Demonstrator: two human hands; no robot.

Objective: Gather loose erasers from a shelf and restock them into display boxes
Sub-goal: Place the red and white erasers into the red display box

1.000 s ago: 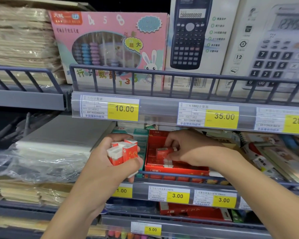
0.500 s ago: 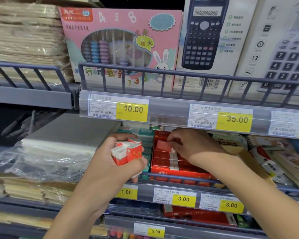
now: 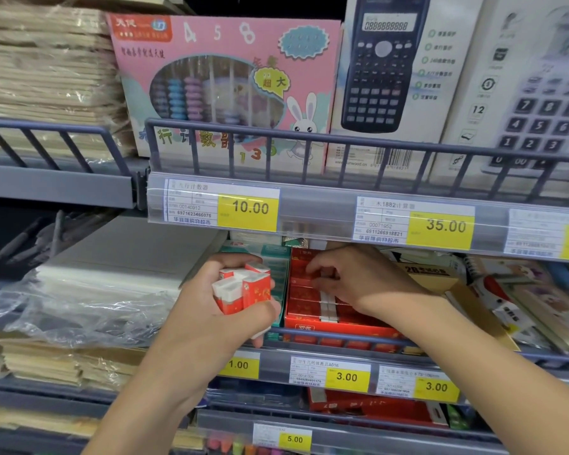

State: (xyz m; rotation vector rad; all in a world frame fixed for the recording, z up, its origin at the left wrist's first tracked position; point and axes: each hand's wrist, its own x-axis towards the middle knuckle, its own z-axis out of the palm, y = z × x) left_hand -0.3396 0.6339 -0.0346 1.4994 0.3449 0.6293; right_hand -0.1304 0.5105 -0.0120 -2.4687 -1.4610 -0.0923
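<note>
My left hand [image 3: 211, 318] grips a bunch of several erasers [image 3: 242, 289] with red-and-white sleeves, held in front of the middle shelf. Just to the right, a red display box [image 3: 335, 325] sits on that shelf with a row of red-sleeved erasers lying inside. My right hand [image 3: 352, 277] reaches into the back of the box, fingertips pressing on the erasers there; whether it pinches one is hidden by the fingers. A teal box [image 3: 276, 267] stands between the two hands.
The upper shelf rail [image 3: 309, 139] with price tags hangs just above my hands. An abacus box [image 3: 230, 83] and calculator boxes [image 3: 398, 77] stand on top. White paper packs in plastic [image 3: 96, 277] lie left; a yellow box [image 3: 440, 277] and packaged stationery lie right.
My right hand put a red eraser into the display box and moved deeper toward its back. My left hand kept its bunch nearly still. The view shifted slightly left.
</note>
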